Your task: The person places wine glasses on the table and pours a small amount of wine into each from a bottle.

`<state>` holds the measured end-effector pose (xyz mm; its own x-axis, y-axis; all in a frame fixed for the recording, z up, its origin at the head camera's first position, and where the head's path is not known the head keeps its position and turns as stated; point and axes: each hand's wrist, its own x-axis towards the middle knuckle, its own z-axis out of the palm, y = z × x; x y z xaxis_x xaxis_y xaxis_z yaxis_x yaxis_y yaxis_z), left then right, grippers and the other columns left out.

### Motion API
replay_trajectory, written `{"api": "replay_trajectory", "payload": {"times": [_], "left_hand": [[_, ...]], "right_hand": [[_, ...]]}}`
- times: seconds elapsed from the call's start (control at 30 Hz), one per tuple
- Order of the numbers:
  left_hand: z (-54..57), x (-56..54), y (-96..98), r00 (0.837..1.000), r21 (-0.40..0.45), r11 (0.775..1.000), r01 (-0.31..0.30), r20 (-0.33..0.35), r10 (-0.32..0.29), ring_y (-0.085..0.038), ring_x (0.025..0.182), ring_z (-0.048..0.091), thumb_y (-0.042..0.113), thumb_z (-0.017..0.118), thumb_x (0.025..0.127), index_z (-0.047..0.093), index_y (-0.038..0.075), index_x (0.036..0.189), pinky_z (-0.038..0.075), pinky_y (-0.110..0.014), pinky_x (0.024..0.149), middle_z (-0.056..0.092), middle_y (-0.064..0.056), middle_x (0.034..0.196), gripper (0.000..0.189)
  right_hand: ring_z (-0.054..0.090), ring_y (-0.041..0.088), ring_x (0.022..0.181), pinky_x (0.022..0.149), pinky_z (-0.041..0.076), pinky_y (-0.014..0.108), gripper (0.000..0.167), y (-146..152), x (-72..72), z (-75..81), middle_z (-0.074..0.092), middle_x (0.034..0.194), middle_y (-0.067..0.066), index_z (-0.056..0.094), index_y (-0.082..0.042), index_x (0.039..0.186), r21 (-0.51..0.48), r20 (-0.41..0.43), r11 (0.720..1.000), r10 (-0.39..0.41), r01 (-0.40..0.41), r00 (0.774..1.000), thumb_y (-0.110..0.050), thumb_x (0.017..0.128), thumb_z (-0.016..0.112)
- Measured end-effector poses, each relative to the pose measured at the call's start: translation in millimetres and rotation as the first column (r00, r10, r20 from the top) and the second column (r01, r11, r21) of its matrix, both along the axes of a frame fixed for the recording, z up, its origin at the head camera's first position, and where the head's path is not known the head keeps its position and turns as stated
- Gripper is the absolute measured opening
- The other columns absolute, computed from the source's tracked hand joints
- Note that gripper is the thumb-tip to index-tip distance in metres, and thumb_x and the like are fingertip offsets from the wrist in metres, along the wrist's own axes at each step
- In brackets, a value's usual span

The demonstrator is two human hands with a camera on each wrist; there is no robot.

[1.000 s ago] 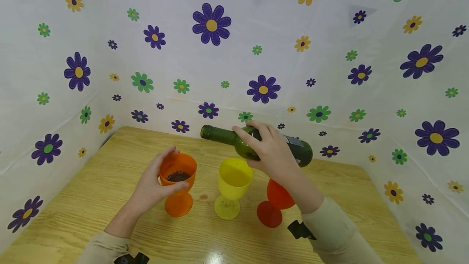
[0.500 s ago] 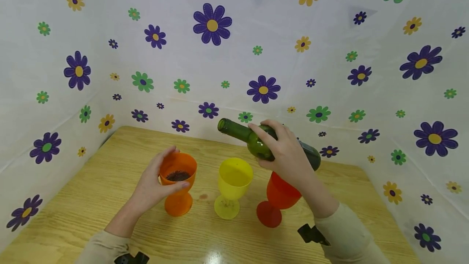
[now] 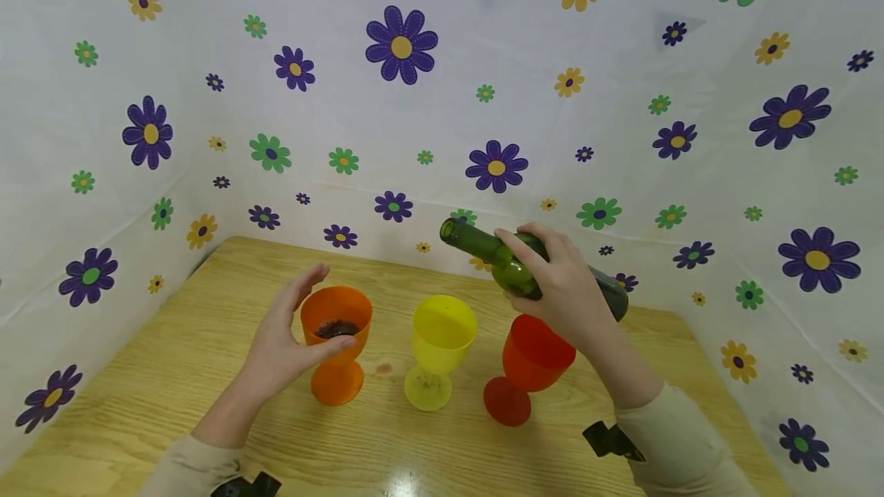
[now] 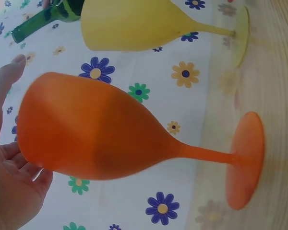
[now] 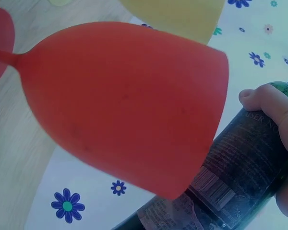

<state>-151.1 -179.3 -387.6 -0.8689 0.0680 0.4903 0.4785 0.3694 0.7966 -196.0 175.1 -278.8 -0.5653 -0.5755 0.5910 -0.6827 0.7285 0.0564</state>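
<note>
In the head view my left hand (image 3: 276,347) stands open around an orange goblet (image 3: 340,360), thumb in front of the bowl and fingers behind it at the left. The left wrist view shows the thumb apart from the goblet; whether the other fingers touch it is hidden. Dark liquid (image 3: 337,329) lies inside the bowl. My right hand (image 3: 561,290) grips a green glass wine bottle (image 3: 514,272) around its body. Tilted, with its mouth up and to the left, the bottle is in the air above a red goblet (image 3: 528,366). Its dark label (image 5: 240,163) shows in the right wrist view.
Between the orange and red goblets stands a yellow goblet (image 3: 442,347), upright on the wooden table (image 3: 387,451). A white cloth (image 3: 442,121) printed with flowers hangs behind the table and along both sides. A small brown stain (image 3: 384,368) marks the wood.
My right hand has carried the bottle to the right, away from the orange goblet, raising its mouth. My left fingers have loosened and lifted from the orange goblet's rim.
</note>
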Motion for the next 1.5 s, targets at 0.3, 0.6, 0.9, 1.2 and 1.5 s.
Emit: {"api": "replay_trajectory", "payload": {"times": [0.3, 0.6, 0.9, 1.2, 1.5], "left_hand": [[19.3, 15.3, 18.0, 0.982, -0.026, 0.999, -0.025, -0.187, 0.019, -0.023, 0.129, 0.038, 0.013, 0.089, 0.065, 0.037, 0.021, 0.145, 0.032, -0.058, 0.101, 0.045, -0.003, 0.14, 0.096], [25.0, 23.3, 62.8, 0.94, -0.001, 0.998, 0.057, -0.337, -0.054, -0.025, 0.128, 0.039, 0.011, 0.089, 0.063, 0.036, 0.009, 0.145, 0.034, -0.038, 0.105, 0.043, -0.008, 0.142, 0.098], [5.3, 19.2, 106.5, 0.98, 0.027, 0.992, 0.123, -0.161, -0.117, -0.02, 0.136, 0.03, 0.025, 0.086, 0.07, 0.026, 0.022, 0.15, 0.028, -0.054, 0.107, 0.031, 0.002, 0.15, 0.1], [-8.4, 6.8, 127.2, 0.998, 0.068, 0.996, 0.058, 0.026, -0.06, -0.018, 0.136, 0.029, 0.033, 0.086, 0.069, 0.021, 0.034, 0.148, 0.028, -0.056, 0.106, 0.026, 0.008, 0.15, 0.102], [-10.4, -2.4, 133.1, 0.99, 0.095, 0.995, 0.032, 0.132, -0.045, -0.018, 0.135, 0.031, 0.045, 0.085, 0.068, 0.023, 0.033, 0.148, 0.028, -0.054, 0.107, 0.028, 0.007, 0.149, 0.101]], "right_hand": [[0.045, 0.039, 0.119, 0.09, 0.046, 0.058, 0.089, 19.0, -2.0, -8.5, 0.044, 0.134, 0.019, 0.046, -0.022, 0.141, 0.048, -0.034, 0.998, -0.036, 0.038, 0.999, -0.014, 0.064, 0.09], [0.047, 0.041, 0.116, 0.09, 0.044, 0.06, 0.093, 34.0, -6.1, -16.1, 0.045, 0.132, 0.02, 0.045, -0.023, 0.142, 0.098, -0.099, 0.994, -0.046, 0.056, 0.994, -0.018, 0.062, 0.091], [0.046, 0.04, 0.115, 0.093, 0.043, 0.058, 0.093, 42.5, -9.1, -20.8, 0.045, 0.131, 0.021, 0.047, -0.021, 0.141, 0.147, -0.129, 0.988, -0.021, 0.04, 0.991, -0.016, 0.06, 0.092], [0.046, 0.041, 0.115, 0.093, 0.043, 0.059, 0.091, 49.8, -10.8, -24.9, 0.044, 0.133, 0.02, 0.047, -0.024, 0.14, 0.19, -0.134, 0.981, -0.004, 0.029, 0.991, -0.02, 0.061, 0.092], [0.042, 0.042, 0.118, 0.094, 0.041, 0.06, 0.09, 54.3, -11.7, -26.3, 0.044, 0.133, 0.02, 0.05, -0.025, 0.138, 0.231, -0.145, 0.973, 0.029, 0.005, 0.989, -0.016, 0.059, 0.092]]}}
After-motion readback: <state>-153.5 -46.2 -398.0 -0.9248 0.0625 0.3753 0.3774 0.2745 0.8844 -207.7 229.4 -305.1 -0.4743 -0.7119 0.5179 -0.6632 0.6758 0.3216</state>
